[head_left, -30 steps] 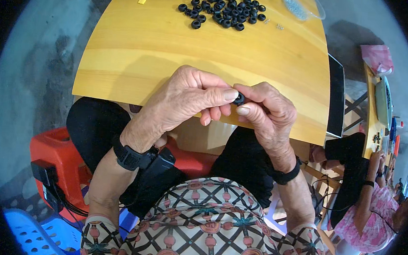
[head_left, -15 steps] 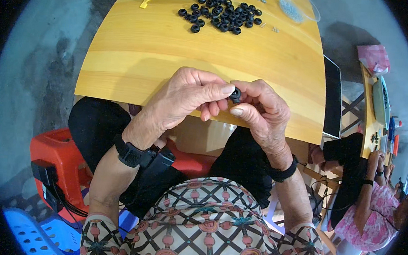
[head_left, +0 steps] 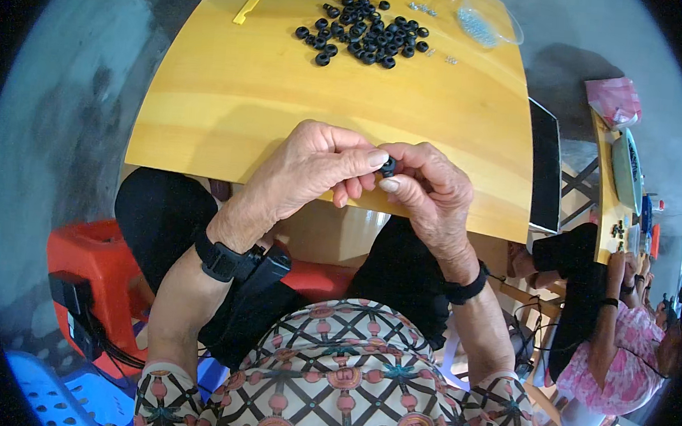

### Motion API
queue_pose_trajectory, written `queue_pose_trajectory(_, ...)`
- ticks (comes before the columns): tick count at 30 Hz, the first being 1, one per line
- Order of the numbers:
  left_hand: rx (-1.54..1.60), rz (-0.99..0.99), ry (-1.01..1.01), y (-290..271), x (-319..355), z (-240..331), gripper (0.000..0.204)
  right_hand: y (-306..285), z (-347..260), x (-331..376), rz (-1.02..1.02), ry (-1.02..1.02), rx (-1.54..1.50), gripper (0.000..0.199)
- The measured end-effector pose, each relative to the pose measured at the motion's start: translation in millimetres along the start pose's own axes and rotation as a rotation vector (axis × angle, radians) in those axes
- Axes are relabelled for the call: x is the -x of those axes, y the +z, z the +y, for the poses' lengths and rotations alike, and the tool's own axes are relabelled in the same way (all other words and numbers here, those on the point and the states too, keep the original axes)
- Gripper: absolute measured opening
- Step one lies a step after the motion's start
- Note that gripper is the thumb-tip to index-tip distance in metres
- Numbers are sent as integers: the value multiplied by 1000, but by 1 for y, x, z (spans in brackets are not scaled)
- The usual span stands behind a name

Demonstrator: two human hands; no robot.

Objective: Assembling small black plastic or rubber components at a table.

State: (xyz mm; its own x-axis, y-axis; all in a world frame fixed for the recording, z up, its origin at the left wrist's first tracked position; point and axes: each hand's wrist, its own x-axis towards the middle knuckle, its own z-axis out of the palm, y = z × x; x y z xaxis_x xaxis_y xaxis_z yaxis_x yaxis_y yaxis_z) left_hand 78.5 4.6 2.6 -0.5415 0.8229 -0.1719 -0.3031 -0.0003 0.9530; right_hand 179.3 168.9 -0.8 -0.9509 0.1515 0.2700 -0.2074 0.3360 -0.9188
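A small black ring [head_left: 388, 167] is pinched between the fingertips of both hands, just above the near edge of the yellow wooden table [head_left: 230, 105]; the left hand [head_left: 305, 168] closes thumb and forefinger on the ring's left side, the right hand [head_left: 428, 191] closes its fingertips on the right side, so that the ring sits exactly where the two grips meet and only a small part of it shows between the nails; both hands are clamped on it, with the remaining fingers curled under; whether a second part is held with the ring cannot be told. Each wrist carries a black band, the left band [head_left: 219, 259] thicker than the right band [head_left: 468, 283]; the forearms enter from the lower edge over a patterned garment [head_left: 330, 384]. At the far side of the table, well apart from the hands, lies a heap of black rings [head_left: 363, 35]; just beside it to the right are a few small metal pieces [head_left: 428, 9] and a clear plastic bag [head_left: 481, 22]; a yellow-handled tool [head_left: 248, 6] lies to the left of the heap. Below the table on the left stands a red stool [head_left: 92, 268]; at the right margin another person in pink clothing [head_left: 622, 347] sits at a second table [head_left: 605, 174].
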Motion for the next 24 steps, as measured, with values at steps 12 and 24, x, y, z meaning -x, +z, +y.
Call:
queue_pose_trajectory(12,-78,16,-18,4,0,6,29,1,0,3,8,-50,195,24)
queue_pose_trajectory(24,-126,20,-32,6,1,5,27,-3,-4,2,-9,-77,159,23)
